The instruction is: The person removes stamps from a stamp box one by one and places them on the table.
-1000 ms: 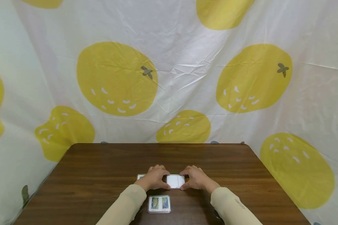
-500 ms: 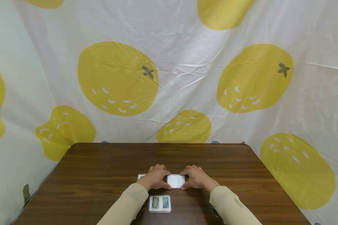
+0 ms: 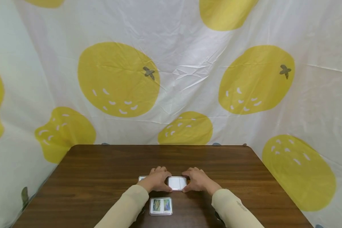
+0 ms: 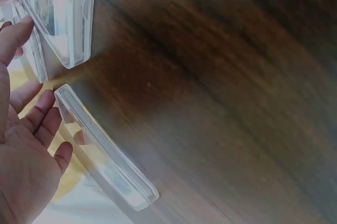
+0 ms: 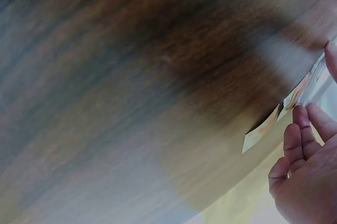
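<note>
Both hands meet at a flat clear plastic case point(image 3: 177, 183) with a white face, lying level near the middle of the brown table. My left hand point(image 3: 156, 180) grips its left corners, thumb at the near edge and fingers at the far edge. On the right side my right hand point(image 3: 199, 180) holds the corners the same way. Nearer to me lies a second clear case point(image 3: 161, 206) with two pictures in it. A third case point(image 3: 142, 178) is mostly covered by the left hand; more of this case point(image 4: 105, 150) shows in the left wrist view.
Small orange-and-cream paper pieces point(image 5: 261, 131) lie beyond the right hand in the right wrist view. The wooden table point(image 3: 117, 161) ends at a far edge, with a white curtain point(image 3: 185, 95) printed with yellow fruit hanging behind it.
</note>
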`<state>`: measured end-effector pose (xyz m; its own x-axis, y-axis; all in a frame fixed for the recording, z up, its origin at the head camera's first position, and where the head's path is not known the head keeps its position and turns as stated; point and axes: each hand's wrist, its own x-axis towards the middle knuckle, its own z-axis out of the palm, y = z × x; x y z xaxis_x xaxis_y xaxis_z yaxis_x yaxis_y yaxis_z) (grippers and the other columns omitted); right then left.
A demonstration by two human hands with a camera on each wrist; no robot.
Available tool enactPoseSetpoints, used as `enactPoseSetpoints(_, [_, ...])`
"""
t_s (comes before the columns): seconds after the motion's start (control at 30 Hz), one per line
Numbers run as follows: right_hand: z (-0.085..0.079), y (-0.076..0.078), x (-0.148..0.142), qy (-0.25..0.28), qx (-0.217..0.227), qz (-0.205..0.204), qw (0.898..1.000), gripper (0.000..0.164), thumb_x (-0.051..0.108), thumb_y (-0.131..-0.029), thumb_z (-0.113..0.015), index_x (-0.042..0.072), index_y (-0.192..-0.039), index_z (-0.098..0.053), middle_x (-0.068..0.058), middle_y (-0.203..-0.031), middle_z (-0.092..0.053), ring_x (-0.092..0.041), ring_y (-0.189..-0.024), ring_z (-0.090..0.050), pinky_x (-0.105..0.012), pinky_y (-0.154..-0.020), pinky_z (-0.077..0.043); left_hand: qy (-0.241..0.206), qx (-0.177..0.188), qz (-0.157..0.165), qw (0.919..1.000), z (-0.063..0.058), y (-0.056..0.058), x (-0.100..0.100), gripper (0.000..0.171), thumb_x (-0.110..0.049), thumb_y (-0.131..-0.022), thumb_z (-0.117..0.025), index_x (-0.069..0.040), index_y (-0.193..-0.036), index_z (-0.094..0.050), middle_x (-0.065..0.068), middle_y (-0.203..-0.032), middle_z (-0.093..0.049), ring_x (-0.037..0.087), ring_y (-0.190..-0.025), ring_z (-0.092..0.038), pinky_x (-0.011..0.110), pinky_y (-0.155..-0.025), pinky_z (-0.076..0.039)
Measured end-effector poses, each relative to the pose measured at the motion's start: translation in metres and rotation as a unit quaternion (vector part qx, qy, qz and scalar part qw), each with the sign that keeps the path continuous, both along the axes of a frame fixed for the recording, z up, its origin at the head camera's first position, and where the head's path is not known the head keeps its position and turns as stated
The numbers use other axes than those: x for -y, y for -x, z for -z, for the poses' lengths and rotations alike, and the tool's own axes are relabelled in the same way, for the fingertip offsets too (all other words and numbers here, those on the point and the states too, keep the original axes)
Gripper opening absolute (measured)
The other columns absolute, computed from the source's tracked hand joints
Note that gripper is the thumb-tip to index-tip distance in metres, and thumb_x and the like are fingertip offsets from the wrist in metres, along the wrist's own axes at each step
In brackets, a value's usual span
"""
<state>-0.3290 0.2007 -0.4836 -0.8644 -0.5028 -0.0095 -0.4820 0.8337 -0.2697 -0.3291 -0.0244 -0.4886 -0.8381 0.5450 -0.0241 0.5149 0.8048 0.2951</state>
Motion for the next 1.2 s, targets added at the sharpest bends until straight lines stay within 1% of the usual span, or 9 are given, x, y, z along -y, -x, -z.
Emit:
enactPoseSetpoints(0.1, [-0.002, 0.0, -0.001, 0.006, 0.002, 0.004, 1.0, 0.072, 0.038, -0.071, -0.087, 0.006, -0.13, -0.062, -0.012, -0.119, -0.061, -0.033, -0.112, -0.052, -0.053, -0.094, -0.039, -0.005, -0.002, 0.0, 1.0, 0.0, 0.0, 0.001, 0.073, -0.049, -0.078, -0.08, -0.008, -0.134, -0.059, 0.005, -0.119, -0.056, 0.025, -0.115, -0.047, 0.047, -0.099, -0.034])
enactPoseSetpoints(0.2, [-0.005, -0.001, -0.002, 0.027, 0.005, 0.006, 1.0, 0.072, 0.036, -0.072, -0.087, 0.007, -0.133, -0.06, -0.013, -0.123, -0.059, -0.035, -0.116, -0.051, -0.056, -0.096, -0.037, -0.016, -0.001, -0.002, 0.9999, -0.001, 0.0, 0.003, 0.077, -0.049, -0.077, -0.081, -0.007, -0.137, -0.056, 0.008, -0.123, -0.056, 0.027, -0.118, -0.048, 0.048, -0.1, -0.034])
enactPoseSetpoints(0.37, [-0.01, -0.004, -0.001, 0.055, 0.004, 0.006, 0.998, 0.064, 0.035, -0.079, -0.082, 0.007, -0.132, -0.061, -0.014, -0.125, -0.057, -0.036, -0.119, -0.05, -0.059, -0.097, -0.035, -0.038, 0.0, -0.001, 0.9993, -0.003, -0.001, 0.01, 0.075, -0.046, -0.079, -0.08, -0.007, -0.138, -0.054, 0.009, -0.125, -0.056, 0.029, -0.12, -0.047, 0.05, -0.102, -0.033])
enactPoseSetpoints(0.5, [-0.009, -0.007, -0.001, 0.071, -0.004, 0.015, 0.997, 0.055, 0.034, -0.084, -0.078, 0.007, -0.13, -0.063, -0.013, -0.125, -0.058, -0.037, -0.12, -0.05, -0.062, -0.097, -0.035, -0.059, -0.001, 0.001, 0.9982, -0.003, -0.001, 0.017, 0.072, -0.044, -0.08, -0.079, -0.007, -0.137, -0.056, 0.009, -0.125, -0.056, 0.033, -0.121, -0.047, 0.053, -0.102, -0.034])
enactPoseSetpoints(0.63, [-0.007, -0.011, -0.001, 0.096, -0.014, 0.022, 0.995, 0.05, 0.03, -0.086, -0.076, 0.006, -0.127, -0.064, -0.013, -0.123, -0.06, -0.038, -0.12, -0.052, -0.065, -0.098, -0.034, -0.072, -0.009, -0.001, 0.9974, -0.003, -0.001, 0.024, 0.069, -0.043, -0.081, -0.078, -0.007, -0.136, -0.057, 0.01, -0.125, -0.056, 0.034, -0.12, -0.047, 0.054, -0.101, -0.034])
enactPoseSetpoints(0.7, [-0.006, -0.013, -0.002, 0.104, -0.019, 0.023, 0.994, 0.048, 0.03, -0.087, -0.075, 0.005, -0.127, -0.064, -0.012, -0.123, -0.06, -0.038, -0.12, -0.052, -0.065, -0.098, -0.034, -0.076, -0.018, 0.002, 0.9969, -0.004, -0.002, 0.027, 0.067, -0.043, -0.081, -0.078, -0.006, -0.134, -0.059, 0.01, -0.122, -0.056, 0.034, -0.118, -0.048, 0.055, -0.1, -0.034])
enactPoseSetpoints(0.87, [-0.007, -0.018, -0.001, 0.121, -0.035, 0.02, 0.992, 0.045, 0.028, -0.089, -0.073, 0.004, -0.126, -0.065, -0.01, -0.121, -0.062, -0.036, -0.117, -0.054, -0.063, -0.096, -0.037, -0.087, -0.027, 0.003, 0.9958, -0.009, -0.006, 0.031, 0.064, -0.042, -0.081, -0.078, -0.005, -0.131, -0.06, 0.011, -0.119, -0.057, 0.034, -0.116, -0.049, 0.055, -0.097, -0.035])
enactPoseSetpoints(1.0, [-0.009, -0.025, 0.001, 0.136, -0.047, 0.022, 0.989, 0.042, 0.026, -0.089, -0.073, 0.002, -0.123, -0.066, -0.011, -0.119, -0.062, -0.035, -0.114, -0.056, -0.06, -0.095, -0.04, -0.097, -0.024, 0.01, 0.995, -0.014, -0.011, 0.034, 0.064, -0.041, -0.083, -0.076, -0.005, -0.132, -0.059, 0.012, -0.121, -0.057, 0.034, -0.118, -0.049, 0.055, -0.097, -0.035])
enactPoseSetpoints(1.2, [-0.009, -0.037, 0.004, 0.149, -0.058, 0.024, 0.987, 0.037, 0.021, -0.09, -0.071, 0.002, -0.121, -0.067, -0.012, -0.118, -0.063, -0.036, -0.112, -0.058, -0.058, -0.094, -0.043, -0.13, -0.018, 0.015, 0.9912, -0.02, -0.018, 0.042, 0.064, -0.038, -0.084, -0.076, -0.003, -0.134, -0.058, 0.014, -0.124, -0.056, 0.036, -0.121, -0.047, 0.056, -0.098, -0.034])
